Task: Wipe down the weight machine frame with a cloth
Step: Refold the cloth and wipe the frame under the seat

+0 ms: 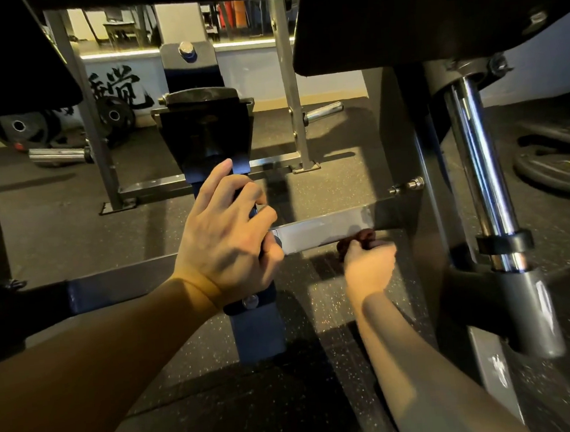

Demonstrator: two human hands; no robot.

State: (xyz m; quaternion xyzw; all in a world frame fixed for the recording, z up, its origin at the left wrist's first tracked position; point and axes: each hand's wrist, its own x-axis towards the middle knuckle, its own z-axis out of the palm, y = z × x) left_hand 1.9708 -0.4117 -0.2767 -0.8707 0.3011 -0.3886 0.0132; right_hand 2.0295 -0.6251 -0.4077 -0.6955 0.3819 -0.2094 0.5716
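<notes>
Weight plates (560, 173) lie on the floor; left hand (226, 241) grips the blue upright (258, 330); right hand (369, 267) clutches a dark cloth (363, 237) under the crossbar (325, 229).

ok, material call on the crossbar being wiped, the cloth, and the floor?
Crossbar: looks like painted or polished steel, smooth with a sharp glare. Cloth, bunched in the right hand: soft dark reddish fabric, crumpled folds; weave too small to tell. Floor: likely rubber gym matting, matte black with pale flecks.

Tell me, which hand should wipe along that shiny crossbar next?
The right hand, probably. It already holds the cloth against the crossbar's lower edge, while the left hand grips the blue post.
</notes>
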